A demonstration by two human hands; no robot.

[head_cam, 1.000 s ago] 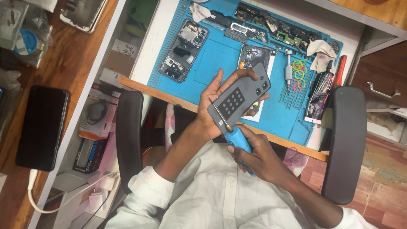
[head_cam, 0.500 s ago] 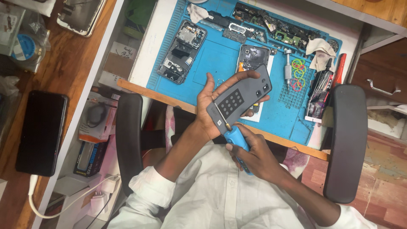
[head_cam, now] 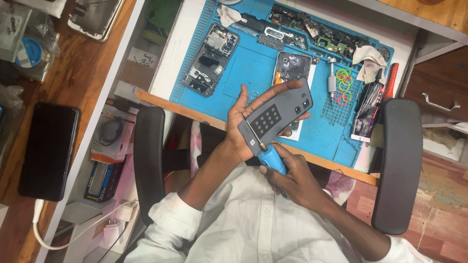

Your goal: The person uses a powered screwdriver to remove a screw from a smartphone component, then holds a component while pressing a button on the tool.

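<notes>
My left hand (head_cam: 243, 124) holds a grey phone back panel (head_cam: 278, 117) tilted above my lap, its inner side up with a dark grid patch in the middle. My right hand (head_cam: 292, 180) grips a blue-handled screwdriver (head_cam: 271, 160); its thin metal shaft lies across the panel's lower left edge. Behind the panel, on the blue work mat (head_cam: 243, 68), lies an opened phone body (head_cam: 290, 65). A second opened phone (head_cam: 210, 58) lies further left on the mat.
Circuit boards and loose parts (head_cam: 317, 34) line the mat's far edge, with coloured rubber bands (head_cam: 343, 85), a black glue tube (head_cam: 365, 109) and crumpled tissue (head_cam: 368, 56). Black chair armrests (head_cam: 148, 165) (head_cam: 397, 160) flank me. A dark phone on a white cable (head_cam: 46, 151) rests on the left wooden shelf.
The panel has been tilted flatter and shifted slightly. The screwdriver tip now lies along the panel's lower left edge. Both hands stay in the same place.
</notes>
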